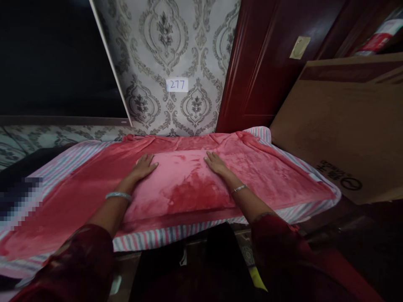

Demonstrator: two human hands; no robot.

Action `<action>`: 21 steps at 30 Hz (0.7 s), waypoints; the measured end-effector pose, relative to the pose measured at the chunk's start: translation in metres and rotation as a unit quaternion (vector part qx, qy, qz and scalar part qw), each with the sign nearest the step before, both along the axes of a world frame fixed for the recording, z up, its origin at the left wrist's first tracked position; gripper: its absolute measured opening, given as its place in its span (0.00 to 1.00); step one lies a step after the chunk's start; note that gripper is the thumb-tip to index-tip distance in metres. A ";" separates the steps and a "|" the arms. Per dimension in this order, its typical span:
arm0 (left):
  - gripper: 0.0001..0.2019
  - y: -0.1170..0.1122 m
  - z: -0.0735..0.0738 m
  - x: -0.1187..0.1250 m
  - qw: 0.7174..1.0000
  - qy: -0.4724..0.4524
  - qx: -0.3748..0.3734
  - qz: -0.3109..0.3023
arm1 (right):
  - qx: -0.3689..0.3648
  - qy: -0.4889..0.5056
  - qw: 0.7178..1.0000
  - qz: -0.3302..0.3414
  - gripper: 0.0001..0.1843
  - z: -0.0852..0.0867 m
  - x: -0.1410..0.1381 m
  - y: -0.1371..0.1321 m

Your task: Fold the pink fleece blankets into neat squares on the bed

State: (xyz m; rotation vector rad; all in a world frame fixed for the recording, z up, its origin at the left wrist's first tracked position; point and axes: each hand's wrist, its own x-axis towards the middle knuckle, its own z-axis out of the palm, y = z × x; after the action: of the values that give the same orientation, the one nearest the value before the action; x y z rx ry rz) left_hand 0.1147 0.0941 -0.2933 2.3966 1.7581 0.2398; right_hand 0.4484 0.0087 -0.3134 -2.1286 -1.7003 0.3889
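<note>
A folded, plush pink-red blanket [185,184] lies as a thick rectangular bundle in front of me. My left hand [145,166] rests palm down on its far left corner, the fingers stretched out. On the far right part of the bundle lies my right hand [216,162], also flat with extended fingers. Beneath and around the bundle spreads more of the same pink-red plush fabric [267,180]; whether it joins the bundle I cannot tell. Under that shows a striped cloth [154,238] in white, pink and grey.
A large cardboard box [340,126] stands at the right, close to the cloth's edge. Behind are a patterned wall with a paper label [177,84] reading 277, a dark red door [261,58], and a black television screen [56,58] at the left.
</note>
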 end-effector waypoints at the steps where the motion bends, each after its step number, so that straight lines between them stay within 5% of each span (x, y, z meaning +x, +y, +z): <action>1: 0.37 -0.006 0.003 -0.005 1.000 -0.001 -0.002 -0.007 | 0.011 -0.004 1.000 0.013 0.33 0.001 0.001 -0.013; 5: 0.37 -0.058 0.000 -0.034 0.995 -0.024 0.031 -0.089 | 0.107 -0.024 0.987 0.120 0.33 -0.002 0.001 -0.086; 10: 0.33 -0.127 -0.038 -0.069 0.978 -0.042 0.113 -0.170 | 0.136 -0.064 0.961 0.232 0.38 -0.024 -0.005 -0.158; 14: 0.33 -0.136 -0.060 -0.074 0.979 -0.057 0.105 -0.164 | 0.106 -0.076 0.963 0.235 0.45 -0.043 -0.005 -0.163; 21: 0.30 -0.141 -0.064 -0.072 0.979 -0.109 0.130 -0.109 | 0.149 -0.036 0.964 0.216 0.38 -0.057 0.005 -0.168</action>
State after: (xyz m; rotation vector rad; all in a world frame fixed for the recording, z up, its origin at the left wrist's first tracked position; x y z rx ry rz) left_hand 0.0427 -0.0472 -0.3573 2.5953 1.4326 0.7133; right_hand 0.4529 -0.1591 -0.3700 -1.5735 -2.1142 0.1584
